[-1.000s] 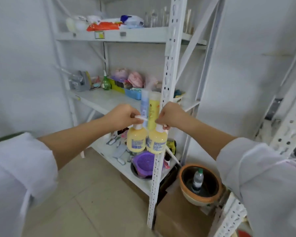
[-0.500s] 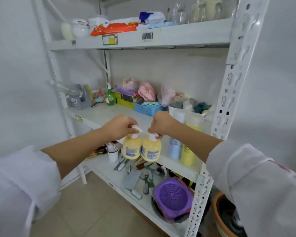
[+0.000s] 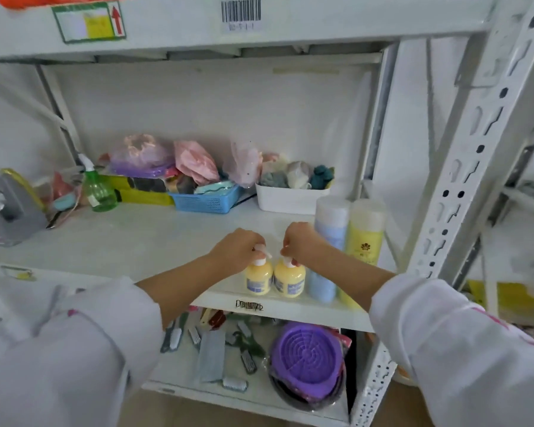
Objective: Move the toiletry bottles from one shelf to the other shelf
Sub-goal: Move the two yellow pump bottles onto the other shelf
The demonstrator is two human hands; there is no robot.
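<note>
Under each fist a yellow pump bottle: the left hand (image 3: 238, 249) grips the left bottle (image 3: 259, 278), the right hand (image 3: 299, 241) grips the right bottle (image 3: 289, 280), side by side

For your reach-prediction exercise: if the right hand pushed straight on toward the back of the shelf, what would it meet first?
Probably the white basket, beyond the right hand gripping the yellow pump bottle; depth is uncertain.

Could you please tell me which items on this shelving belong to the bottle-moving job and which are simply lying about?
Job:
left pump bottle held by left hand
right pump bottle held by right hand
blue tall bottle
yellow tall bottle
middle shelf

Lying about:
green spray bottle
blue basket
white bin
purple strainer
</note>
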